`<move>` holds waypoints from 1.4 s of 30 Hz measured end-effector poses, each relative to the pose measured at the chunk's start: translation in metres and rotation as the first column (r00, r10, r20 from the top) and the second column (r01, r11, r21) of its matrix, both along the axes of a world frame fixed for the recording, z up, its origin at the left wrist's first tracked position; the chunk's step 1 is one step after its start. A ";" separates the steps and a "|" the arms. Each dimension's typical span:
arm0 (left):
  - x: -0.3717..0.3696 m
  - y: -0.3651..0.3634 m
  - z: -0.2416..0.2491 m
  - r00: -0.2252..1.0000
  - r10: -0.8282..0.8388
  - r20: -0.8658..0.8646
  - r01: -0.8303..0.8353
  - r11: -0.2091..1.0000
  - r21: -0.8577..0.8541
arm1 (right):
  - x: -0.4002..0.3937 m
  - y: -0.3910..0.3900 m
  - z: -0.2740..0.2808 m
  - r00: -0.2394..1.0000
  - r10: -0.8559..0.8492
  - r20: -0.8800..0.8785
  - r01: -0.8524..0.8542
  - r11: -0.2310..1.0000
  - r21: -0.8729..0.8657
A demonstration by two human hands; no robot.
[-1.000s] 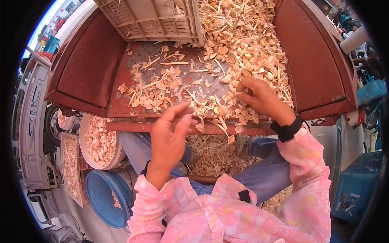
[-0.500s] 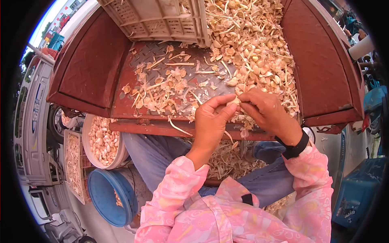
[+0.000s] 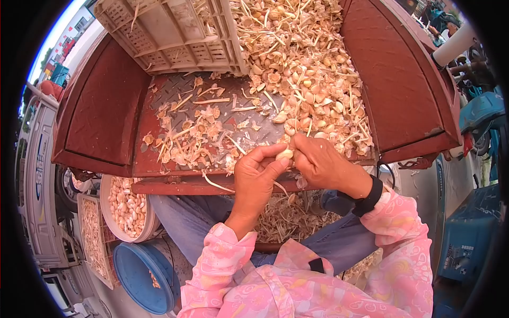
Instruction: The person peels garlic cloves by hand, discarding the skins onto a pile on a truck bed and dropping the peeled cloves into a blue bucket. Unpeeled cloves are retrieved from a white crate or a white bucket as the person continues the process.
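One garlic clove (image 3: 285, 154), held
Left hand (image 3: 253, 176) pinches it, seemingly for steadiness; whether right hand (image 3: 324, 163) grips too, I cannot tell.

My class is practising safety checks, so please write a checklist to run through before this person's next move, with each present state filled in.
1. Small, pale, smooth garlic clove secure in the bare left hand: ok, pinched between thumb and fingers.
2. Bare right hand touching the clove: cannot tell; its fingertips are close, but contact is unclear.
3. Dark red metal bed free of scraps: not ok, dry papery husks and stems litter it.
4. Off-white slatted plastic crate clear of both hands: ok.
5. Round blue plastic bucket with room left: ok, only a few pale pieces show inside.
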State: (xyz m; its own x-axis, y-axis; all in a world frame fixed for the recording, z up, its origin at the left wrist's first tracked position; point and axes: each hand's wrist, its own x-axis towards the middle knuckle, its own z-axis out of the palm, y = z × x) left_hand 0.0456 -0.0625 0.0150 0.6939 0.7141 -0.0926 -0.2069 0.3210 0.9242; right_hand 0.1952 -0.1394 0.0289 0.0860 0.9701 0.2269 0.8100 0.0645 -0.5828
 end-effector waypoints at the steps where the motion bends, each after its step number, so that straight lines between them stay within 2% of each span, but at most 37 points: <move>1: -0.003 0.000 0.002 0.998 0.001 0.060 0.003 0.997 -0.076 | 0.002 -0.001 -0.001 0.994 0.002 -0.112 -0.006 0.999 -0.038; 3: -0.010 0.007 0.004 0.985 0.016 0.171 0.024 0.974 -0.227 | 0.006 -0.004 0.000 0.999 0.038 0.009 -0.036 0.990 -0.136; 4: -0.013 0.015 0.004 0.977 0.027 0.210 0.021 0.975 -0.220 | 0.009 -0.008 0.001 0.996 0.029 0.082 -0.015 0.987 -0.159; 5: -0.011 0.018 0.007 0.987 0.004 0.163 0.031 0.977 -0.210 | 0.011 -0.011 0.003 0.988 0.025 0.155 0.004 0.983 -0.183; 6: -0.008 0.021 0.011 0.993 -0.014 0.117 0.037 0.979 -0.201 | 0.015 -0.011 0.013 0.993 0.002 0.114 0.014 0.990 -0.143; 7: -0.005 0.023 0.014 0.997 -0.028 0.070 0.041 0.980 -0.192 | 0.023 -0.010 0.014 0.985 -0.075 0.158 0.078 0.997 -0.014; 9: 0.010 0.017 0.012 0.976 -0.201 -0.083 0.182 0.965 -0.191 | 0.041 -0.010 0.011 0.950 -0.231 0.210 0.177 0.953 0.245; 11: 0.025 0.012 0.005 0.910 -0.343 -0.232 0.296 0.931 -0.213 | 0.060 -0.013 0.006 0.929 -0.278 0.244 0.243 0.956 0.165; 15: 0.017 0.028 0.001 0.913 -0.135 -0.386 0.174 0.982 0.068 | 0.064 -0.008 -0.013 0.885 -0.285 0.369 0.286 0.957 0.052; 19: 0.001 0.036 0.011 0.964 -0.055 -0.259 0.027 0.994 -0.109 | 0.067 0.001 -0.012 0.904 -0.243 0.352 0.264 0.964 -0.013; 20: 0.001 0.033 0.010 0.988 -0.102 -0.113 0.075 0.972 -0.221 | 0.065 0.003 -0.012 0.952 -0.257 0.167 0.265 0.964 -0.025; 21: 0.006 0.029 0.009 0.989 -0.113 -0.095 0.088 0.967 -0.240 | 0.061 0.003 -0.012 0.965 -0.262 -0.022 0.261 0.965 -0.038; 23: 0.021 0.016 0.007 0.990 -0.130 -0.058 0.109 0.954 -0.279 | 0.052 0.002 -0.009 0.889 -0.244 -0.388 0.238 0.969 -0.065; 24: 0.027 0.011 0.004 0.992 -0.120 -0.034 0.106 0.955 -0.278 | 0.045 0.002 -0.004 0.846 -0.218 -0.487 0.206 0.975 -0.079; 27: 0.040 0.005 -0.009 0.997 -0.072 0.036 0.079 0.958 -0.275 | 0.033 0.003 -0.004 0.903 -0.135 -0.407 0.175 0.983 0.062; 28: 0.040 0.004 -0.013 0.997 -0.040 0.064 0.056 0.960 -0.275 | 0.032 0.005 -0.004 0.961 -0.072 -0.268 0.121 0.978 0.171; 31: 0.039 0.003 -0.013 0.998 0.023 0.059 -0.007 0.967 -0.253 | 0.025 0.002 -0.001 0.999 -0.048 0.001 0.046 0.970 0.241; 33: 0.034 0.005 -0.014 0.999 0.027 0.022 -0.021 0.973 -0.228 | 0.024 0.000 0.006 0.999 -0.022 0.033 0.015 0.979 0.201; 37: 0.022 0.006 -0.008 0.992 -0.006 -0.122 0.014 0.998 0.064 | 0.029 0.000 0.007 0.999 -0.017 -0.032 0.024 0.969 0.245; 38: 0.020 0.007 -0.009 0.991 -0.001 -0.132 0.019 0.990 0.138 | 0.032 0.002 0.002 0.997 0.072 -0.036 -0.058 0.952 0.300; 40: 0.018 0.007 -0.010 0.994 0.010 -0.105 0.015 0.972 0.236 | 0.029 -0.001 0.006 0.996 0.092 -0.003 -0.089 0.966 0.243; 42: 0.014 0.006 -0.005 0.982 -0.011 -0.186 0.063 0.959 0.276 | 0.024 -0.003 0.009 0.994 0.092 0.053 -0.101 0.976 0.195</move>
State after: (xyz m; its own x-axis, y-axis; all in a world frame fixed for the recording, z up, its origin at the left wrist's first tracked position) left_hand 0.0592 -0.0560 0.0104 0.7102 0.7038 -0.0193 -0.0209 0.0486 0.9986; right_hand 0.2194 -0.1427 0.0383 -0.0199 0.9093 0.4157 0.8185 0.2535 -0.5155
